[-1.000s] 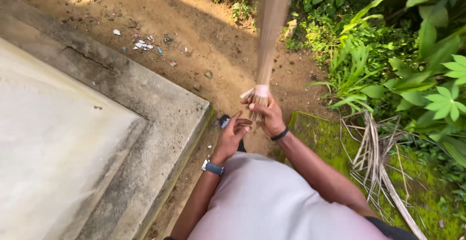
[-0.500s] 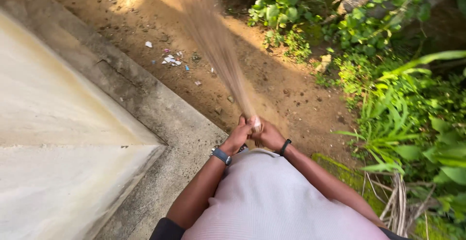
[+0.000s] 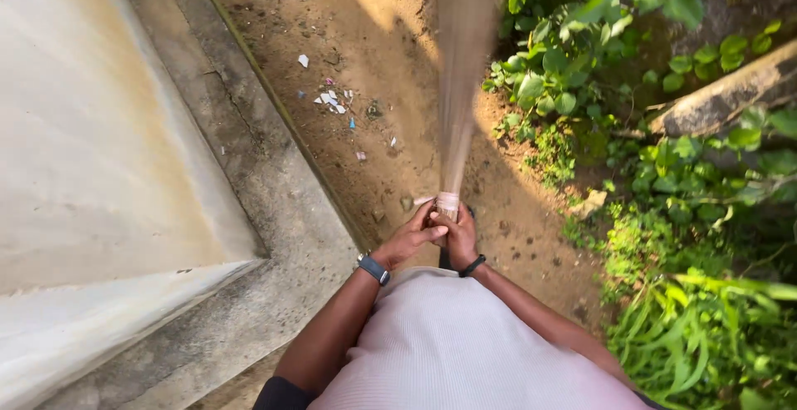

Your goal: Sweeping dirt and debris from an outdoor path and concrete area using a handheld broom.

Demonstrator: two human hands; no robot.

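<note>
Hands meet at the bound butt of a long tan stick-bristle broom, whose axis runs straight away from the person over the dirt. The right hand is wrapped closed round the butt; the left hand presses against it, fingers curled. Scattered white paper scraps lie ahead, left of both hands.

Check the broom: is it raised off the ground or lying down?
Raised. Both hands, left hand and right hand, grip the broom at its bound end; its blurred bristles point away above the dirt ground.
</note>
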